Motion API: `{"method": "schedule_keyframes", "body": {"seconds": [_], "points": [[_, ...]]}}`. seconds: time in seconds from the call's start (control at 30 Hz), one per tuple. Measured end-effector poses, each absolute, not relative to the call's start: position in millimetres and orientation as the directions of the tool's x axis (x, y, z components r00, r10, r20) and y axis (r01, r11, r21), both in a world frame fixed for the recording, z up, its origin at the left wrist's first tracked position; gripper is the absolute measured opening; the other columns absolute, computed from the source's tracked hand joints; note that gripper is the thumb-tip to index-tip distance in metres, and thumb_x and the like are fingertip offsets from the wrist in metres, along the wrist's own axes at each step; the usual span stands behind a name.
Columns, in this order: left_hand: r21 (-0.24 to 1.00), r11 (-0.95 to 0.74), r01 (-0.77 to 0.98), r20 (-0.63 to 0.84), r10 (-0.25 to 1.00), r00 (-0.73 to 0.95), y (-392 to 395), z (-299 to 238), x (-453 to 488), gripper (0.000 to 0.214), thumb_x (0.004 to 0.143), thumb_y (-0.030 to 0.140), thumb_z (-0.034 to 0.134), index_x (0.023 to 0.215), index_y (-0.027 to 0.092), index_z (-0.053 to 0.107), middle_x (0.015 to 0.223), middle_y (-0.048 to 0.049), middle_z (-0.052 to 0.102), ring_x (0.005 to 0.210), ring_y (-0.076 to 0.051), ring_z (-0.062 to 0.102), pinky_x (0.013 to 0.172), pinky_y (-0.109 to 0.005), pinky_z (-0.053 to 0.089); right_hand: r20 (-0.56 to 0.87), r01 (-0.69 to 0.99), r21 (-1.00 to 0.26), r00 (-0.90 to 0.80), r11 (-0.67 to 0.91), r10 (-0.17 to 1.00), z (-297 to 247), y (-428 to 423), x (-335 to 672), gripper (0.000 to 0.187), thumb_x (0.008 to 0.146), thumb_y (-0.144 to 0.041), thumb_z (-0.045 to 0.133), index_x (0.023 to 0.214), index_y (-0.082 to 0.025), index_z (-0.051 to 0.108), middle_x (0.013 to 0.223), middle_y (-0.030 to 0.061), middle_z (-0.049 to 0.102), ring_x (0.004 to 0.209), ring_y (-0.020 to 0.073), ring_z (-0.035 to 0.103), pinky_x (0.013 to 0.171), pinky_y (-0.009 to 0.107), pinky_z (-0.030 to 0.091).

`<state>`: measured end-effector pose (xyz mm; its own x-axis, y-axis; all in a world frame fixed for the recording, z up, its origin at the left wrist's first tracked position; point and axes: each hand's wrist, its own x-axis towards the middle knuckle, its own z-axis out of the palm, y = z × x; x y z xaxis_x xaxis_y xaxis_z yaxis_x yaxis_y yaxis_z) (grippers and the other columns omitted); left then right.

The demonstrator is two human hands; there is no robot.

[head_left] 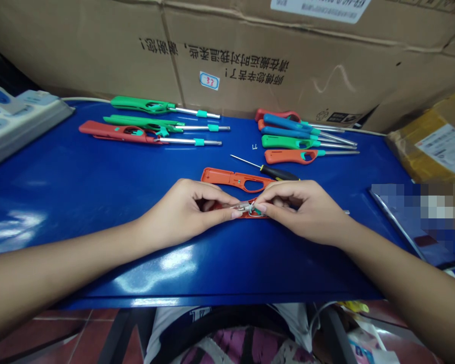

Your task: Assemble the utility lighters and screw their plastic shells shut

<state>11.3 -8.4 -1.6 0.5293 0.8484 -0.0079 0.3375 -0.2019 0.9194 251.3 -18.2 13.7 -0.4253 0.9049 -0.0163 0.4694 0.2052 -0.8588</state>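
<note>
An opened orange gas lighter (244,215) lies on the blue table between my hands. My left hand (191,208) pinches its clear fuel tank (235,206) between thumb and fingers, at the metal valve end. With thumb and index finger, my right hand (301,208) pinches a thin pale wire (252,208) beside the valve. A bit of green plastic shows under my right fingertips, and the right hand covers much of the lighter's front. Just beyond my hands rests the other orange half-shell (220,177), hollow side up, its right end partly hidden by my right hand.
Behind the half-shell lies a black-and-yellow screwdriver (275,172), with a small metal clip (255,147) farther back. Green and red lighters (117,131) lie at back left, several more (288,155) at back right. Cardboard (227,55) walls the rear. A power strip (30,116) stands left.
</note>
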Motion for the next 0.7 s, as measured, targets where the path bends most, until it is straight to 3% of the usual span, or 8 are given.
{"method": "schedule_keyframes", "body": {"seconds": [0.2, 0.43, 0.7], "points": [[0.918, -0.182, 0.351, -0.028, 0.856, 0.516, -8.6, -1.8, 12.0, 0.021, 0.085, 0.036, 0.077, 0.1, 0.022, 0.084, 0.086, -0.0044, 0.08, 0.065, -0.015, 0.063, 0.055, -0.024, 0.043, -0.064, 0.461, -0.875, -0.407, 0.145, 0.911, 11.2, -16.5, 250.3, 0.023, 0.086, -0.031, 0.066, 0.087, -0.012, 0.078, 0.054, -0.004, 0.049, 0.048, 0.0068, 0.035, 0.045, 0.023, 0.026], [0.921, -0.153, 0.358, -0.045, 0.871, 0.489, -7.4, -0.5, 13.3, 0.02, 0.083, 0.036, 0.078, 0.095, 0.022, 0.084, 0.073, -0.0034, 0.077, 0.054, -0.01, 0.049, 0.048, -0.023, 0.032, -0.109, 0.44, -0.894, -0.398, 0.085, 0.911, 11.8, -14.4, 251.2, 0.022, 0.084, -0.031, 0.068, 0.087, -0.012, 0.078, 0.055, -0.0033, 0.051, 0.048, 0.0069, 0.038, 0.045, 0.023, 0.026], [0.93, -0.164, 0.328, -0.013, 0.879, 0.477, -7.1, 1.6, 13.1, 0.019, 0.082, 0.034, 0.078, 0.095, 0.022, 0.084, 0.067, -0.0018, 0.074, 0.051, -0.008, 0.042, 0.046, -0.021, 0.029, -0.07, 0.424, -0.902, -0.329, 0.081, 0.942, 14.0, -15.3, 251.8, 0.023, 0.082, -0.034, 0.072, 0.086, -0.012, 0.079, 0.052, -0.0045, 0.048, 0.047, 0.0064, 0.034, 0.044, 0.023, 0.024]]}}
